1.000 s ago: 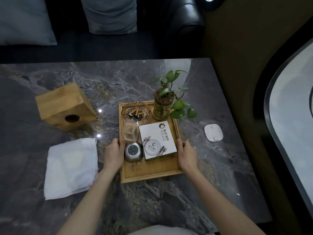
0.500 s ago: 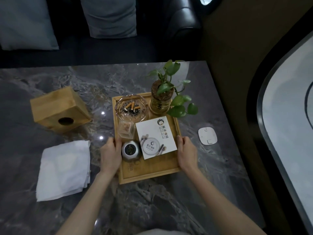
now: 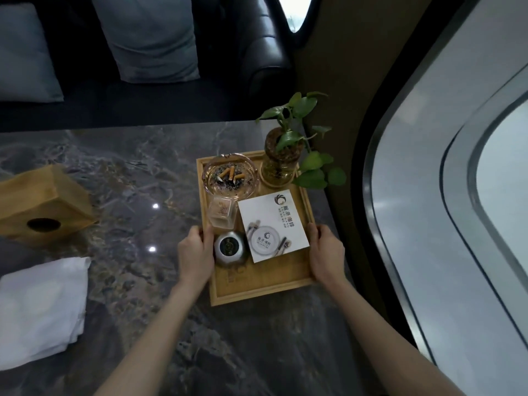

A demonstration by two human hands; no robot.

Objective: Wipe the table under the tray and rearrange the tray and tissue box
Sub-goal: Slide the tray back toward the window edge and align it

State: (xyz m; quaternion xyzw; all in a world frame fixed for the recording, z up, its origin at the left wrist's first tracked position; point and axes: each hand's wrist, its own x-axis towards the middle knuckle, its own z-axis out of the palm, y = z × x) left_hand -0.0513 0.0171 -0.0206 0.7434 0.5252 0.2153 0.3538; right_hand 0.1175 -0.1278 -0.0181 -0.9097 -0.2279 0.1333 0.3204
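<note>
A wooden tray point(image 3: 257, 290) sits at the right edge of the dark marble table point(image 3: 137, 172). It carries a glass ashtray with cigarette butts point(image 3: 230, 177), a potted plant in a glass jar point(image 3: 281, 158), a white card box point(image 3: 274, 224), a small clear holder point(image 3: 223, 214) and a round metal item point(image 3: 230, 247). My left hand point(image 3: 195, 252) grips the tray's left rim and my right hand point(image 3: 327, 250) grips its right rim. The wooden tissue box point(image 3: 43, 201) lies on the table at far left. A folded white cloth point(image 3: 40, 310) lies below it.
The table's right edge runs just past the tray, with a brown wall and a curved window frame point(image 3: 400, 252) beyond. A dark sofa with grey cushions point(image 3: 148, 35) stands behind the table.
Both hands have carried the tray to the right and away from me, toward the table's right edge. The white disc that lay to its right is out of sight now.
</note>
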